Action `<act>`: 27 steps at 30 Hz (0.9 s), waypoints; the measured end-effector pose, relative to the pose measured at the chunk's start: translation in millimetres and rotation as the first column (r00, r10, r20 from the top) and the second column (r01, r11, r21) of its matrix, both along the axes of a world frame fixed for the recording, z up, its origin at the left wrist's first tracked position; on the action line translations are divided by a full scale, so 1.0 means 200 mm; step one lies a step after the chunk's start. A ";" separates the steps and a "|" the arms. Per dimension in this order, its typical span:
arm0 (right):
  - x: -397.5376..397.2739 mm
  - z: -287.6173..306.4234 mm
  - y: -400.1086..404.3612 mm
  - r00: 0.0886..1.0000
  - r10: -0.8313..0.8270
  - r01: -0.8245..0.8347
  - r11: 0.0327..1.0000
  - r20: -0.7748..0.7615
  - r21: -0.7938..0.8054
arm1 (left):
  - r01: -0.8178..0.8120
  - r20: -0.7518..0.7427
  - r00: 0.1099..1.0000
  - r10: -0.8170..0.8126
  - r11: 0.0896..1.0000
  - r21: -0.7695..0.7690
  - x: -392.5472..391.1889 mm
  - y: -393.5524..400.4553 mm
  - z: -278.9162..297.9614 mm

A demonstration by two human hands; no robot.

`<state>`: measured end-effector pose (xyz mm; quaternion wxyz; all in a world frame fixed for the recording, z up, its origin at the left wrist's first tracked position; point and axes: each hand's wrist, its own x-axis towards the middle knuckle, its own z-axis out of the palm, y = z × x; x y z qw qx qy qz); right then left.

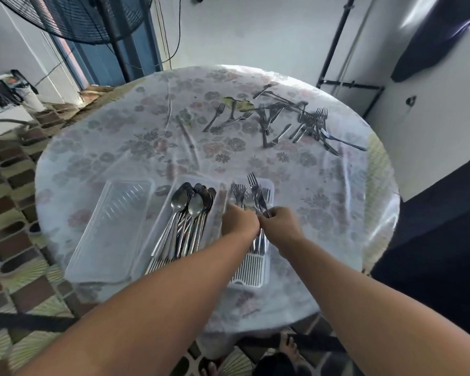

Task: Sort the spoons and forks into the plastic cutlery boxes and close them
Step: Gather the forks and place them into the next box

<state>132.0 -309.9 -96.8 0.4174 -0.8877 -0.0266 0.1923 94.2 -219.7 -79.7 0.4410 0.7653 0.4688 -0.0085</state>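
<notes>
Head view: both hands meet over the right clear plastic cutlery box (266, 185); the left hand (239, 221) and right hand (280, 223) each pinch steel forks (251, 195), seemingly squaring the tines to lie flat; steel spoons (193, 204) fill the middle box; a clear lid (111, 229) waits left; loose forks (291, 123) sit far right, unsorted.

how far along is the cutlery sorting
Spoons look sorted: they fill the middle box. Both hands, left and right, hold forks over the right box. Left: loose forks across the table, and a clear lid lies off beside the boxes.
</notes>
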 end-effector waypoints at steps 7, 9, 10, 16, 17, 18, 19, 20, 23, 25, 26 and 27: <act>-0.05 0.01 0.05 0.999 0.035 -0.036 0.999 -0.038 -0.040 | -0.085 0.129 0.989 0.073 0.993 0.086 -0.07 0.08 0.02; -0.06 -0.01 0.07 0.999 0.034 -0.036 0.998 -0.041 -0.049 | -0.079 0.129 0.989 0.067 0.993 0.091 -0.09 0.12 0.03; -0.06 -0.02 0.09 0.999 0.026 -0.028 0.998 -0.034 -0.054 | -0.077 0.130 0.989 0.065 0.993 0.091 -0.09 0.13 0.03; -0.09 -0.04 0.14 0.999 0.039 -0.042 0.991 -0.024 -0.127 | -0.078 0.180 0.981 0.071 0.996 0.037 -0.11 0.18 0.01; -0.10 -0.04 0.15 0.999 0.044 -0.045 0.989 -0.009 -0.138 | -0.073 0.186 0.980 0.065 0.997 0.035 -0.12 0.18 0.00; -0.11 -0.04 0.15 0.999 0.044 -0.042 0.990 0.009 -0.135 | -0.066 0.187 0.981 0.058 0.997 0.035 -0.12 0.19 0.00; -0.12 -0.04 0.16 0.999 0.039 -0.036 0.992 0.023 -0.121 | -0.059 0.187 0.981 0.050 0.997 0.041 -0.13 0.19 -0.01; -0.13 -0.03 0.17 0.999 0.027 -0.024 0.995 0.031 -0.096 | -0.054 0.187 0.981 0.045 0.998 0.046 -0.13 0.20 -0.01; -0.15 -0.02 0.19 0.999 -0.052 0.052 0.999 -0.011 0.007 | -0.059 0.202 0.978 0.054 0.998 0.021 -0.12 0.20 -0.04; -0.15 -0.01 0.22 0.994 -0.083 0.087 0.994 -0.064 0.062 | -0.054 0.224 0.973 0.053 0.999 -0.003 -0.11 0.20 -0.06; -0.16 -0.02 0.23 0.990 -0.103 0.111 0.990 -0.092 0.089 | -0.048 0.235 0.971 0.050 0.999 -0.013 -0.11 0.20 -0.06; -0.16 -0.03 0.25 0.983 -0.131 0.146 0.982 -0.127 0.117 | -0.048 0.246 0.968 0.051 0.999 -0.016 -0.11 0.20 -0.05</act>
